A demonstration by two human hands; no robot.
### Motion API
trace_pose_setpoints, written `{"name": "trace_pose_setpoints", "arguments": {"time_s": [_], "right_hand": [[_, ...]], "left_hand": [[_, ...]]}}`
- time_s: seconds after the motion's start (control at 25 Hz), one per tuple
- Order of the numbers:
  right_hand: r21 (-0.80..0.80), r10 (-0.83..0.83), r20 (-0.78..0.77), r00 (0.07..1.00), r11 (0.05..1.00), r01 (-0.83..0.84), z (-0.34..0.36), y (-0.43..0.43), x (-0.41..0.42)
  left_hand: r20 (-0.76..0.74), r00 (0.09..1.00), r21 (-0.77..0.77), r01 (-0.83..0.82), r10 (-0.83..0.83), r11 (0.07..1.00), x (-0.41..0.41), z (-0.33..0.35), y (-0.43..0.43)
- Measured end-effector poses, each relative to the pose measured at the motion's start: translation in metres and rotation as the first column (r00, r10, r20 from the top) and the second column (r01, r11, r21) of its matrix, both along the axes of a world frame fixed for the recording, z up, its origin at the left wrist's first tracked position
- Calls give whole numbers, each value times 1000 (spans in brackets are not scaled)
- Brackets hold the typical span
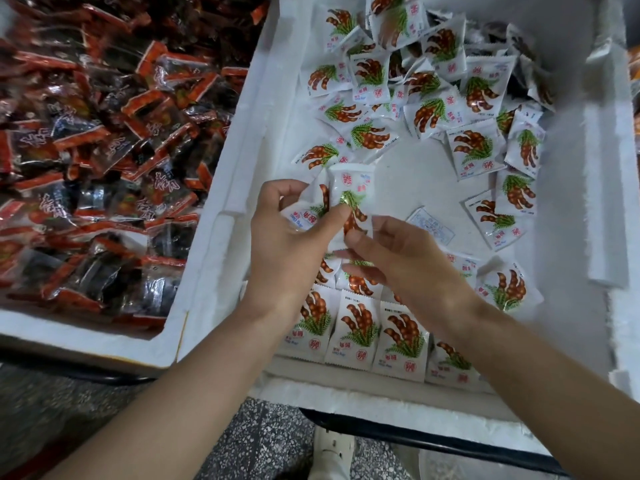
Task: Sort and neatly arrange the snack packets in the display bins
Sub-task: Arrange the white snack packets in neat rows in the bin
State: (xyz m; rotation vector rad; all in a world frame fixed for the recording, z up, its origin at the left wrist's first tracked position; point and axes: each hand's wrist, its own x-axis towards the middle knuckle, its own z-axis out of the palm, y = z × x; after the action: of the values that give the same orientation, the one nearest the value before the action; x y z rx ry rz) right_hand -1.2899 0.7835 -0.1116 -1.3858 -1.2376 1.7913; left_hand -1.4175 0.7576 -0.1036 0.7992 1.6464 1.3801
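White foam bin (585, 188): holding the white snack packets (476, 152), mostly lying scattered toward the far side, bare floor showing mid-bin.
Neighbouring bin (194, 271): sitting just left, brimming with red-and-black packets (104, 140), apart from this sorting.
Tidy row (360, 336): leaning upright against the near wall, probably setting the pattern for the rest.
Left hand (294, 237): fingers clenching a small stack of held packets (349, 195) above the row, likely gathering them for placing.
Right hand (398, 258): fingers pinching the stack's lower edge, seemingly squaring it.
Obstacle: forearms crossing over the row, hiding part of it.
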Motion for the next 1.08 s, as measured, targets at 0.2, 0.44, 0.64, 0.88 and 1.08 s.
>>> {"name": "trace_pose_setpoints", "arguments": {"time_s": [0.2,0.44,0.64,0.88,1.08], "right_hand": [[31,-172,-101,980,984,175,3,4,-6],[422,14,517,856,866,-269,-7,29,-21],[332,224,624,748,791,-514,-23,48,-65],[330,284,688,668,697,-636,-39,51,-87],[516,109,658,745,656,-551,-40,36,-78]], "left_hand": [[-47,997,61,-51,54,997,-17,8,-15],[-114,985,105,-114,126,988,-54,8,-27],[-133,986,111,-82,97,990,-73,9,-34],[-154,986,100,-40,55,994,-83,8,-38],[-91,996,65,-10,16,998,-84,6,-38]]}}
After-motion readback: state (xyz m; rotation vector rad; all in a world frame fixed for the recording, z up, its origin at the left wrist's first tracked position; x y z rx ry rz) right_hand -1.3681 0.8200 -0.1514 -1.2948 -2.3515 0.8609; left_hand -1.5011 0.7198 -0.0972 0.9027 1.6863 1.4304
